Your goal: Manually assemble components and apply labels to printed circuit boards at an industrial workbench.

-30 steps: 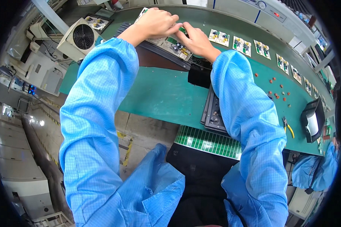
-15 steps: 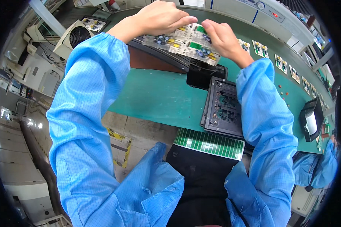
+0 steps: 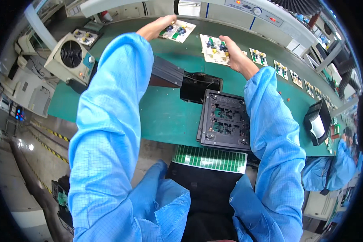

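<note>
My left hand (image 3: 156, 27) reaches far forward and grips the near edge of a pale circuit board (image 3: 179, 30) with small coloured parts on it, low over the green bench top (image 3: 165, 117). My right hand (image 3: 234, 55) holds a second pale circuit board (image 3: 214, 50) of the same kind a little to the right. Both arms are in light blue sleeves. Below my right forearm a black fixture (image 3: 226, 121) with open recesses lies on the bench.
A row of several small boards (image 3: 282, 69) runs along the bench to the right. A black sloped chute (image 3: 167, 72) and dark opening (image 3: 201, 86) sit mid-bench. A white fan unit (image 3: 70, 56) stands left. A black-and-white bin (image 3: 318, 123) and a person's blue sleeve (image 3: 343, 157) are at right.
The one wide panel held in both hands is now two separate boards. My left hand has carried its board forward and left; my right hand keeps the other.
</note>
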Motion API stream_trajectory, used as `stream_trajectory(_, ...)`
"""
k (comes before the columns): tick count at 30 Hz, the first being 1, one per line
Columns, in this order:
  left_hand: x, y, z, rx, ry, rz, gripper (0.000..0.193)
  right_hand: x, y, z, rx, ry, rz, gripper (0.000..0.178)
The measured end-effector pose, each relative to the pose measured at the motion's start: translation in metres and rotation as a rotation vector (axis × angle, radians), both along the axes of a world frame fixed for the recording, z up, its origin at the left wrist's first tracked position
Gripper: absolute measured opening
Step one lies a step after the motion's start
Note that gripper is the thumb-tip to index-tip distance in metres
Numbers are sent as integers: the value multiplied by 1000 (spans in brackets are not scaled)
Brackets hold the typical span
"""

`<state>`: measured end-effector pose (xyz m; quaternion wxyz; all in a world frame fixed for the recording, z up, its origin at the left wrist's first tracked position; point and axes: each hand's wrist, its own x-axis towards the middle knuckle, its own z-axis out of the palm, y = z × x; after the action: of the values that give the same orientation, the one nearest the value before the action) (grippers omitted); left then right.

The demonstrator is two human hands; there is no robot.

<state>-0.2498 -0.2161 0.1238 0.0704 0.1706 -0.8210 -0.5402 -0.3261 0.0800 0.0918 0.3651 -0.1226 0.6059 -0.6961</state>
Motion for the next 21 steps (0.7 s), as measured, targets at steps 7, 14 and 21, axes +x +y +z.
stream_trajectory(7, -10, -21, -19, -74, -202, 160, 33, -21, -67, -29, 68, 153, -64, 31)
stream_trajectory(14, -31, -27, -24, -490, -315, 15, 33, -50, -122, -62, 85, 288, -202, 28)
stream_trajectory(21, -51, -22, -32, -582, -335, 46, 33, -71, -138, -80, 213, 397, -340, 32)
